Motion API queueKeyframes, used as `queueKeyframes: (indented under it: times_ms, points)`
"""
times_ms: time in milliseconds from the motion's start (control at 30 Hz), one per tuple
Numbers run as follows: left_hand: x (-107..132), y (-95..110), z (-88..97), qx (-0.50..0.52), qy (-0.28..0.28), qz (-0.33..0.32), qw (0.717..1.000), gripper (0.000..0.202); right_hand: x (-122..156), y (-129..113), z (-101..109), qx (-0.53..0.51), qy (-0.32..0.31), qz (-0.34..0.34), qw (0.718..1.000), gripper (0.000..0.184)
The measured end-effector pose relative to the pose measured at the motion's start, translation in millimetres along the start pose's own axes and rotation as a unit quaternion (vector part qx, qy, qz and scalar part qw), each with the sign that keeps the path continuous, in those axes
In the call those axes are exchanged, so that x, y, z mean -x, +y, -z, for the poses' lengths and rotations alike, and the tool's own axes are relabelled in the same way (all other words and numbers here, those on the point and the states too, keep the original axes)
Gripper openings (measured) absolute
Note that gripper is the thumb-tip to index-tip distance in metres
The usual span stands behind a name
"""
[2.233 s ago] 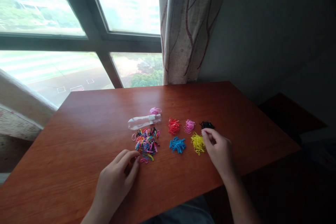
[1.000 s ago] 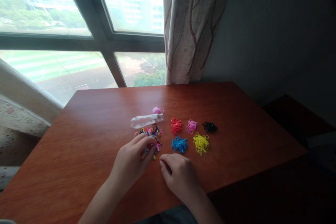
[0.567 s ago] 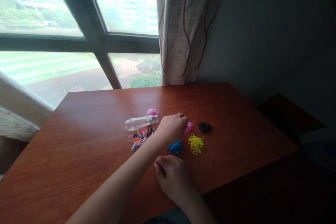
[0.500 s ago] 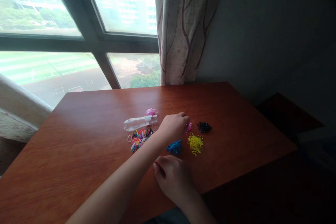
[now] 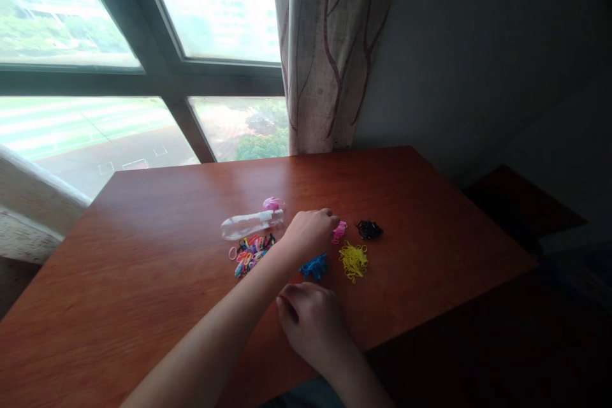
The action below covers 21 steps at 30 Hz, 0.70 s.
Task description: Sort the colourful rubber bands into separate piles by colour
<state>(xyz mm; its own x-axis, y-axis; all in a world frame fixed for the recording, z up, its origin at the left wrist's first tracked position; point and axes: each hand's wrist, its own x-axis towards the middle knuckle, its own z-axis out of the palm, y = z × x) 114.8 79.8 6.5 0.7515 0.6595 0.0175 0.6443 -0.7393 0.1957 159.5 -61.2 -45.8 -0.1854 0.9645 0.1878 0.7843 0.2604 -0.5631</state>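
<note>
My left hand (image 5: 310, 231) reaches across the table beside a small pile of pink rubber bands (image 5: 339, 231). Its fingers are bent down and together; their tips are mostly hidden, so anything between them is out of sight. Closer to me, my right hand (image 5: 313, 319) rests with curled fingers, and I cannot make out anything in it. Blue rubber bands (image 5: 313, 266) lie between the two hands. To the right are piles of yellow rubber bands (image 5: 354, 261) and black rubber bands (image 5: 369, 229). A mixed-colour heap of rubber bands (image 5: 251, 255) is partly covered by my left forearm.
A clear plastic bottle (image 5: 246, 225) lies on its side behind the mixed heap. Beyond its neck is a pink object (image 5: 272, 203). The brown wooden table (image 5: 143, 255) meets a window and a patterned curtain (image 5: 320, 76) at its far edge.
My left hand has drawn slightly left, and more of the pink pile shows. My right hand stays in place. The whole view has shifted a little.
</note>
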Motion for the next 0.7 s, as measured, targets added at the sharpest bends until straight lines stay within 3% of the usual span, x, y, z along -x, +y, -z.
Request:
queueKeyframes:
  times_ms: [167, 333, 533, 700]
  points:
    - [23.8, -7.9, 15.5, -0.005, 0.02, 0.029, 0.999, 0.018, -0.4, -1.8, 2.1, -0.008, -0.009, 0.0, 1.0, 0.013]
    - [73.5, -25.5, 23.3, 0.016, 0.053, 0.079, 0.995, 0.02, -0.1, -2.1, 3.4, -0.007, -0.006, 0.008, 1.0, 0.014]
    - [141.1, -40.3, 7.4, 0.12, 0.124, 0.126, 0.977, 0.016, 2.4, -3.5, 4.5, 0.02, -0.038, 0.059, 0.997, 0.013]
    - [176.4, -38.3, -9.5, 0.139, 0.163, 0.163, 0.963, 0.018, 2.7, -4.6, 1.6, 0.04, -0.04, 0.057, 0.997, 0.017]
